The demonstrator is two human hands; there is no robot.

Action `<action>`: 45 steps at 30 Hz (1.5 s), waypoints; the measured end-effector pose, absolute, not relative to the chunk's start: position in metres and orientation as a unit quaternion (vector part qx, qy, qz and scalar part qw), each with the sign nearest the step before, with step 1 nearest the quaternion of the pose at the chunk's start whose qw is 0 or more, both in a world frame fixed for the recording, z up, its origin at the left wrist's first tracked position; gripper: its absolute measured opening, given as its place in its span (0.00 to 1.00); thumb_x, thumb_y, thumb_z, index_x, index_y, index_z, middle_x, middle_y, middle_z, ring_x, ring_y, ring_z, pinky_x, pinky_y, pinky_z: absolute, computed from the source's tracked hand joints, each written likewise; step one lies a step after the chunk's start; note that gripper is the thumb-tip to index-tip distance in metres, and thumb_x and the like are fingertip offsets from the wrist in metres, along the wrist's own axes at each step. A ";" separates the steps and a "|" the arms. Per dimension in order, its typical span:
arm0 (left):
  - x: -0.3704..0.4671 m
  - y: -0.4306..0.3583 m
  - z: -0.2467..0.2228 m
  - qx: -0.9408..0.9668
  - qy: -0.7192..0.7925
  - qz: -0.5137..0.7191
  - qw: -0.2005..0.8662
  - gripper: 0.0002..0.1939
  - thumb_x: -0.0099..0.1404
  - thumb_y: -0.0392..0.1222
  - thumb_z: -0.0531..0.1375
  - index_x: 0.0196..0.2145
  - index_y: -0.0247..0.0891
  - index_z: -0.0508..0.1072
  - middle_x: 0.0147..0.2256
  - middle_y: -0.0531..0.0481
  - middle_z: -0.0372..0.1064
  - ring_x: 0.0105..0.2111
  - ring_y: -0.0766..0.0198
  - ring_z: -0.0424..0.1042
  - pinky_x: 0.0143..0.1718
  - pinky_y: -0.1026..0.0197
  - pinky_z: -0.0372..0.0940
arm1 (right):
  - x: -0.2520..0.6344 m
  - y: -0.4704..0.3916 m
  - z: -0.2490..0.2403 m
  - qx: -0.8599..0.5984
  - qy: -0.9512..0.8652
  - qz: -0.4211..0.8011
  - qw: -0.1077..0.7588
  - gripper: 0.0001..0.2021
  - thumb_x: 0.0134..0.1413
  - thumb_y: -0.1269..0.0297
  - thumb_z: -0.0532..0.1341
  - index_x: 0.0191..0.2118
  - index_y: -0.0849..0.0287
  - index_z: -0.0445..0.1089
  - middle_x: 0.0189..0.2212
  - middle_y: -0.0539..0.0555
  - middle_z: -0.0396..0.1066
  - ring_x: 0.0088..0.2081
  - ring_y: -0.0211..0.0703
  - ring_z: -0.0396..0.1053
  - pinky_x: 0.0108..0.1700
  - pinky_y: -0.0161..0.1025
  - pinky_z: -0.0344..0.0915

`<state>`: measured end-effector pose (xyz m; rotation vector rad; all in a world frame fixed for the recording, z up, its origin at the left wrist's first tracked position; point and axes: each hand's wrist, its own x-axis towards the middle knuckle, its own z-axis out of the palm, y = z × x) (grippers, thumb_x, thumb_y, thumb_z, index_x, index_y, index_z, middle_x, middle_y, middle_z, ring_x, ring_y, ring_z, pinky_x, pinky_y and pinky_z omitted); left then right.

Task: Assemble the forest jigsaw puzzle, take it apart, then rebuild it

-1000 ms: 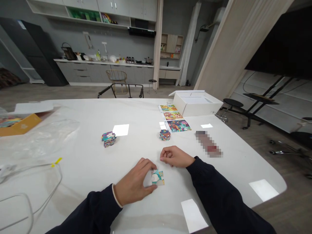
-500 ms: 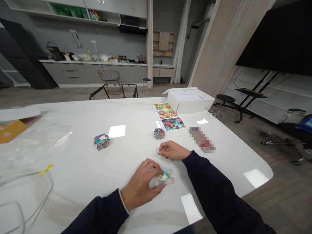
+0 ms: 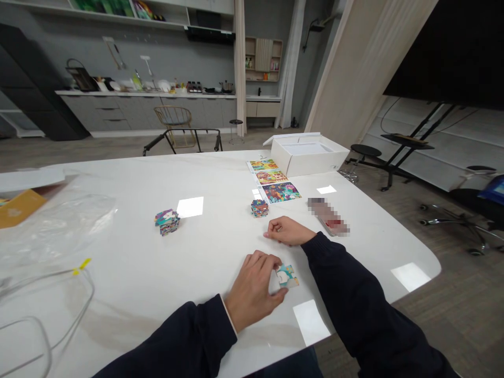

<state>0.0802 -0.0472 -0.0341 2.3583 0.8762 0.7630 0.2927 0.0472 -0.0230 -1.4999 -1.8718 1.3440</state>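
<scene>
My left hand (image 3: 255, 286) is closed, its thumb and fingertips around the left edges of a few jigsaw pieces (image 3: 289, 276). The pieces are turquoise, white and orange and lie together near the front of the white table (image 3: 185, 273); I cannot make out how many there are. Just beyond them my right hand (image 3: 290, 231) rests on its side with the fingers curled in and nothing visible in them. A small stack of jigsaw pieces (image 3: 260, 208) stands past my right hand. Farther left is a second, taller stack of pieces (image 3: 167, 222).
A sheet with three colourful pictures (image 3: 281, 192) lies in front of an open white box (image 3: 311, 155). To the right is a blurred-out flat object (image 3: 328, 218). Clear plastic wrap (image 3: 74, 220), a yellow box (image 3: 21, 207) and a cable (image 3: 84, 294) are at left.
My left hand has shifted right along the table, and the jigsaw pieces now lie slightly farther right and look turned. My right hand stays curled. The camera view has tilted down a little.
</scene>
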 end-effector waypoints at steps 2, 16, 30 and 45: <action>0.080 -0.048 -0.034 0.868 0.320 0.280 0.256 0.20 0.58 0.37 0.69 0.44 0.43 0.65 0.43 0.46 0.71 0.45 0.48 0.68 0.45 0.45 0.65 | 0.294 0.047 -0.024 -0.544 -0.665 0.475 0.190 0.21 0.53 0.42 0.67 0.32 0.58 0.69 0.19 0.44 0.66 0.13 0.31 0.56 0.13 0.31 0.52; 0.075 -0.048 -0.028 0.907 0.271 0.254 0.198 0.20 0.61 0.45 0.71 0.46 0.41 0.68 0.45 0.47 0.73 0.46 0.49 0.69 0.46 0.48 0.64 | 0.291 0.045 -0.018 -0.569 -0.667 0.452 0.166 0.17 0.59 0.47 0.64 0.36 0.58 0.71 0.19 0.44 0.66 0.11 0.30 0.56 0.10 0.29 0.52; -0.152 0.093 -0.031 0.710 0.572 0.407 -0.045 0.25 0.64 0.46 0.66 0.56 0.42 0.67 0.56 0.42 0.69 0.59 0.46 0.65 0.61 0.42 0.60 | 0.287 0.044 -0.021 -0.561 -0.696 0.422 0.150 0.21 0.62 0.43 0.59 0.34 0.59 0.68 0.18 0.44 0.60 0.16 0.31 0.54 0.14 0.29 0.53; -0.165 0.101 -0.043 0.753 0.536 0.380 -0.010 0.12 0.67 0.46 0.65 0.48 0.48 0.81 0.50 0.47 0.75 0.53 0.51 0.69 0.60 0.43 0.64 | 0.287 0.043 -0.022 -0.569 -0.686 0.430 0.145 0.24 0.59 0.38 0.60 0.35 0.58 0.69 0.18 0.44 0.59 0.16 0.32 0.53 0.16 0.30 0.49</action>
